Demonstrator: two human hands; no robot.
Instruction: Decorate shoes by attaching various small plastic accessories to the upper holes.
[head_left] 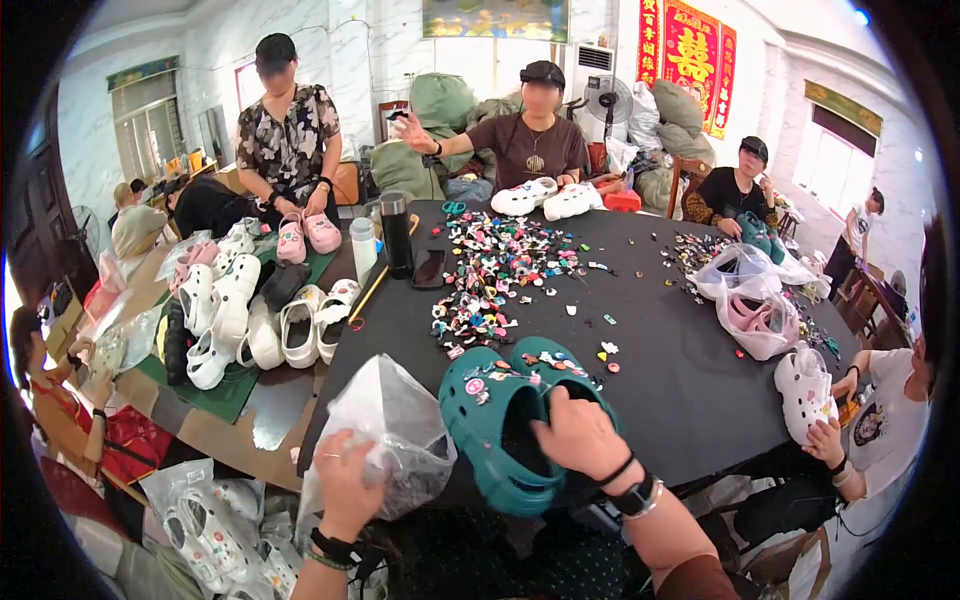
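Observation:
Two teal clogs (470, 385) sit side by side at the near edge of the black table (650, 420), small colourful charms on their tops. My right hand (582, 437) grips them where their inner sides meet, its fingertips at the openings. Just left of the shoes, my left hand (347, 483) is closed on a clear plastic bag (395, 425), whose mouth bulges toward the clogs. Some of the left fingers are blurred by the plastic. A large heap of loose charms (490, 270) spreads beyond the shoes.
White clogs (225, 310) and pink clogs (307, 235) crowd a side table at left. A black flask (396, 235), a white bottle (363, 250) and a phone (429, 268) stand beyond the bag. Bagged pink clogs (755, 315) lie at right. Several people work around the table.

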